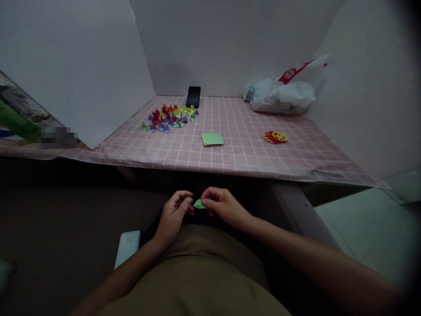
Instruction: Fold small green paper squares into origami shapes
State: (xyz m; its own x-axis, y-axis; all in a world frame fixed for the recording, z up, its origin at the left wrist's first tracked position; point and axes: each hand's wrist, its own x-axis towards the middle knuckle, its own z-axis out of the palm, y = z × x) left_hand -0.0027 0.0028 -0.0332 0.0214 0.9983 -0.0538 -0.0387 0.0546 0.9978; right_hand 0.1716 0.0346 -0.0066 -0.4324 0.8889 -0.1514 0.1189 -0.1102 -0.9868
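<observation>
In front of my lap, below the table edge, my right hand pinches a small piece of folded light green paper between thumb and fingers. Just left of it is my left hand, its fingers loosely curled and the thumb apart from the index finger, with nothing visible in it. A narrow gap shows between its fingertips and the green paper. On the table beyond lies a stack of square green paper sheets. Many small folded paper figures in red, orange, yellow, green and purple stand in a cluster to its left.
A pink checked cloth covers the table. At the back are a dark phone and a white plastic bag. Red and yellow cut-outs lie at right. White panels surround the tabletop. A white flat device rests beside my left forearm.
</observation>
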